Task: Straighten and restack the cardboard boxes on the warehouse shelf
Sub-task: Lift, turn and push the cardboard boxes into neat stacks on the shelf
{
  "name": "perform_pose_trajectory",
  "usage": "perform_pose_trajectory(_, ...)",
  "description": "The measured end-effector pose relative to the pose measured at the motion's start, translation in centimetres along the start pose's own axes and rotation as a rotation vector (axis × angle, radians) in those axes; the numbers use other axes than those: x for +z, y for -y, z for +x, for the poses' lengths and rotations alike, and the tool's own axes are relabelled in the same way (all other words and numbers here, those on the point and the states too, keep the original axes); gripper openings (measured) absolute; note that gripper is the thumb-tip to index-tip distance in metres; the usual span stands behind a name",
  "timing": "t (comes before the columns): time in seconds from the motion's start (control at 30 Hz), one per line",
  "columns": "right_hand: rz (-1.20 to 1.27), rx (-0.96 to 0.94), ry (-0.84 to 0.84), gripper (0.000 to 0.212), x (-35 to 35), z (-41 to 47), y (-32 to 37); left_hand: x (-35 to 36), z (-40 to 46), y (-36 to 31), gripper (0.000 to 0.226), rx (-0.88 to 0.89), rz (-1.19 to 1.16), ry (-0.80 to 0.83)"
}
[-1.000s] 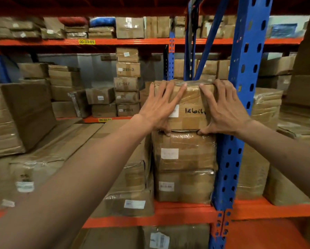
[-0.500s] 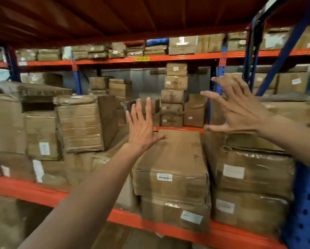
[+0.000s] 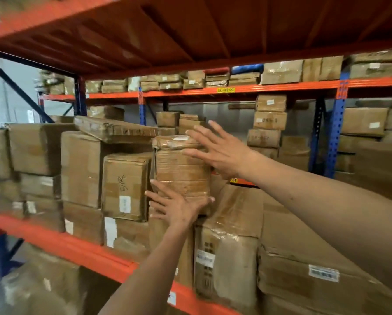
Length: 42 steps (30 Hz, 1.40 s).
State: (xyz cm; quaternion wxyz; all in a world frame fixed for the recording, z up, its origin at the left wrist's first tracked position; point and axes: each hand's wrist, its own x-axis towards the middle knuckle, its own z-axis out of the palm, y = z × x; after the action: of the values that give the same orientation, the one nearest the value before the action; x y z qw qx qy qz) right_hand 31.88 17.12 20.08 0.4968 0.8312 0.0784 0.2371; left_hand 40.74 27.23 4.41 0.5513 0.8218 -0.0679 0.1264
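A tall taped cardboard box (image 3: 179,169) stands upright on the stacked boxes of the orange shelf (image 3: 61,243). My left hand (image 3: 177,206) presses flat against its lower front edge, fingers spread, thumb at the lower right corner. At the box's upper right my right hand (image 3: 220,150) is spread wide, its fingertips at the corner; whether they touch is unclear. To the left is a box marked in black pen (image 3: 125,185). A flat box (image 3: 115,129) lies tilted across the tops of the boxes on the left.
Wrapped boxes (image 3: 227,244) fill the shelf below and right of my hands. A long flat carton (image 3: 322,264) lies at the right. An orange deck (image 3: 190,30) hangs overhead. Blue uprights (image 3: 333,130) and further stacks (image 3: 267,121) stand on the rack behind.
The view has swung left along the shelf. Both hands have left the earlier stack beside the blue upright, crossed open through the air, and now lie on the tall taped box.
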Motion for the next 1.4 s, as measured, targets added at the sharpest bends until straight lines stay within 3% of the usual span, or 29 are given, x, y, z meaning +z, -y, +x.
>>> perform_pose_trajectory(0.17, -0.234, -0.222, 0.160, 0.134, -0.9, 7.1, 3.1, 1.3, 0.4, 0.1, 0.172, 0.037, 0.040, -0.054)
perform_pose_trajectory(0.3, -0.400, -0.271, 0.255, 0.161, -1.9, 9.4, 3.5, 1.1, 0.9, 0.4, 0.170, 0.093, 0.077, -0.032)
perform_pose_trajectory(0.47, -0.482, -0.290, 0.318, 0.147, -2.2, 10.4, 2.7, 0.0, 2.3, 1.3, 0.168, 0.226, 0.124, -0.045)
perform_pose_trajectory(0.6, -0.449, -0.254, 0.251, 0.152, -1.9, 8.3, 1.2, -1.0, 3.1, 1.1, 0.166, 0.405, 0.221, -0.040)
perform_pose_trajectory(0.83, -0.148, 0.136, 0.238, 0.142, 2.1, -1.2, -1.3, -1.3, 3.8, -2.3, 0.157, 0.912, 0.545, 0.073)
perform_pose_trajectory(0.97, 0.007, 0.390, 0.326, 0.152, 3.9, -8.0, -1.6, 0.5, 2.2, -5.9, 0.150, 1.215, 0.690, 0.117)
perform_pose_trajectory(1.4, 0.083, 0.822, 0.508, 0.154, 2.8, -30.0, -0.8, 9.9, -12.8, -12.9, 0.150, 1.634, 0.635, 0.295)
